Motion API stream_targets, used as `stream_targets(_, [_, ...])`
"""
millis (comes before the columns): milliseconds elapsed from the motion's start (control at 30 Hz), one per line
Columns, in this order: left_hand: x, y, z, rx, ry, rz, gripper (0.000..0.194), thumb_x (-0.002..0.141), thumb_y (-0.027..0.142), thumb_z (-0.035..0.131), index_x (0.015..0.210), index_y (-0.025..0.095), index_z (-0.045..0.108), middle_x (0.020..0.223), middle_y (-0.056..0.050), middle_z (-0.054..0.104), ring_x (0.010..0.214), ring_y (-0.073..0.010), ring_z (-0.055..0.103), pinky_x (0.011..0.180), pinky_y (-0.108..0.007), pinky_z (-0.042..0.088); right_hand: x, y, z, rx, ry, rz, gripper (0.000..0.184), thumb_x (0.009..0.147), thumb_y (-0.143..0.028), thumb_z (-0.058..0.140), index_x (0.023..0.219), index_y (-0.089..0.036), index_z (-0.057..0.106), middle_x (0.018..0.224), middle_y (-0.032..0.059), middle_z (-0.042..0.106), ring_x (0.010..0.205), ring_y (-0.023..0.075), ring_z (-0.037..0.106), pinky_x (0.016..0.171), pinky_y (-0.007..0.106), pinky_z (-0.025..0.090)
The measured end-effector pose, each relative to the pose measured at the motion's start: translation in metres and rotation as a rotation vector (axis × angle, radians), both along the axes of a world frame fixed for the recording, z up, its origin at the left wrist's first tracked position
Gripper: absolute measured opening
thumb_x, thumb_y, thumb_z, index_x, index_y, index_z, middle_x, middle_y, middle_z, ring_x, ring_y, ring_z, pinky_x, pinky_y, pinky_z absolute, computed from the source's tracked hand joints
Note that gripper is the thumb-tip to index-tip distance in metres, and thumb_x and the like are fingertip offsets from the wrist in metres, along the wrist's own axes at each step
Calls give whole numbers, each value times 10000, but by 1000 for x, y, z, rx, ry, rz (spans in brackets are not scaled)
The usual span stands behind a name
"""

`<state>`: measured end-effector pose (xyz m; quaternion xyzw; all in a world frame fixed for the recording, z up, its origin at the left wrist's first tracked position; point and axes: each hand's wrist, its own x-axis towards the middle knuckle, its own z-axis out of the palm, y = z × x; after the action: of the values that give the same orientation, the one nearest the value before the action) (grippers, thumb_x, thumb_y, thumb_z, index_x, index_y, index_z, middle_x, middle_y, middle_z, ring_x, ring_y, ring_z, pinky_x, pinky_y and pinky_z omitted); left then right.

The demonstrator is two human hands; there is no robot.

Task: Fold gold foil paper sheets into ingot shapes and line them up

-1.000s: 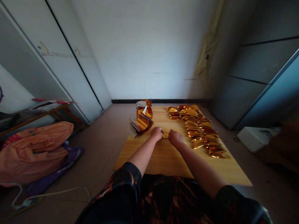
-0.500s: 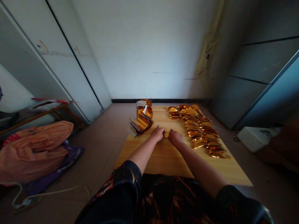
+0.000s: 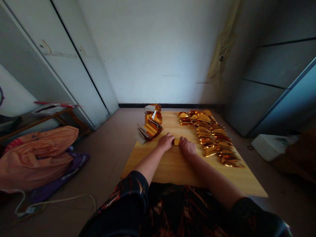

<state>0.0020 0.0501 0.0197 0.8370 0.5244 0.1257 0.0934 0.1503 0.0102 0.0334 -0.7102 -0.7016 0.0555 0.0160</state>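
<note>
A small piece of gold foil paper [image 3: 176,142] lies between my two hands, low over the wooden board. My left hand [image 3: 166,142] is closed on its left end, and my right hand [image 3: 187,145] grips the right end. The fingertips are partly hidden, so the exact fold cannot be made out. Just beyond my left hand sit curled stacks of gold foil sheets [image 3: 151,129] with pale backs. To the right of my right hand, folded gold foil pieces [image 3: 206,133] lie in overlapping rows.
The wooden board [image 3: 160,168] is in front of me, close to the white wall [image 3: 148,59]. On the left are pale cabinets [image 3: 66,62], an orange bag [image 3: 44,154] and a cable [image 3: 61,200] on the floor. A white box [image 3: 266,146] stands at right.
Both hands stay at nearly the same spot on the foil paper. Slightly more of the strip between them shows. The whole view has shifted a little.
</note>
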Motion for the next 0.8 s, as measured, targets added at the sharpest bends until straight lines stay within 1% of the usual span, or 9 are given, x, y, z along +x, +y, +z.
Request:
stream_targets(133, [-4, 1, -4, 43, 4, -1, 263, 838, 120, 471, 972, 245, 661, 1009, -57, 576, 976, -179, 530, 844, -276, 411, 6, -4, 1, 43, -3, 84, 251, 953, -275, 349, 1136, -237, 516, 1113, 83, 554, 943, 179, 587, 706, 254, 412])
stream_targets(233, [-5, 3, -4, 97, 13, -39, 253, 837, 124, 471, 933, 235, 677, 971, -69, 587, 995, -198, 517, 869, -310, 399, 14, -3, 0, 101, -17, 275, 239, 944, -257, 373, 1084, -249, 567, 1113, 70, 545, 1048, 186, 515, 754, 247, 405])
stream_targets(300, [-6, 4, -3, 131, 18, -107, 242, 836, 122, 473, 901, 215, 687, 938, -88, 596, 1001, -218, 514, 885, -341, 390, 17, 0, -1, 119, -33, 427, 243, 940, -236, 380, 1030, -229, 605, 1084, 77, 566, 1053, 192, 496, 798, 254, 396])
stream_targets(367, [-7, 6, -3, 151, 29, -184, 239, 824, 106, 480, 885, 199, 692, 915, -101, 607, 1003, -230, 516, 891, -355, 387, 19, 5, -1, 111, -22, 498, 246, 928, -210, 393, 986, -200, 631, 1036, 86, 595, 1017, 191, 506, 817, 254, 391])
stream_targets(400, [-8, 7, -3, 151, 38, -215, 243, 814, 92, 483, 880, 193, 695, 905, -103, 613, 997, -230, 521, 888, -352, 390, 19, 7, -1, 103, -2, 491, 249, 920, -195, 398, 973, -191, 641, 1016, 86, 608, 995, 185, 518, 813, 248, 391])
stream_targets(467, [-9, 8, -3, 134, 45, -248, 258, 791, 65, 490, 869, 187, 703, 886, -100, 627, 974, -222, 537, 878, -338, 400, 18, 10, 0, 79, 49, 409, 256, 897, -167, 410, 949, -185, 660, 1001, 79, 630, 960, 170, 544, 792, 229, 396])
stream_targets(567, [-11, 6, -3, 80, 2, -218, 267, 768, 57, 509, 856, 194, 721, 873, -83, 652, 936, -202, 563, 869, -315, 413, 13, 12, 5, 20, 109, 253, 274, 877, -174, 420, 955, -191, 682, 1048, 74, 651, 952, 163, 581, 776, 221, 405])
stream_targets(700, [-9, 1, -1, 32, -56, -33, 191, 796, 180, 552, 828, 203, 738, 906, -64, 676, 933, -198, 576, 844, -304, 424, 5, 14, 13, -86, 151, 68, 303, 868, -237, 421, 1021, -205, 681, 1092, 93, 665, 976, 197, 612, 779, 262, 427])
stream_targets(800, [-5, -5, 0, 13, -91, 119, 187, 802, 314, 587, 819, 210, 742, 920, -61, 679, 940, -212, 578, 819, -316, 417, -1, 17, 15, -129, 175, -8, 309, 842, -345, 476, 1037, -213, 676, 1094, 108, 668, 1017, 235, 607, 807, 316, 440])
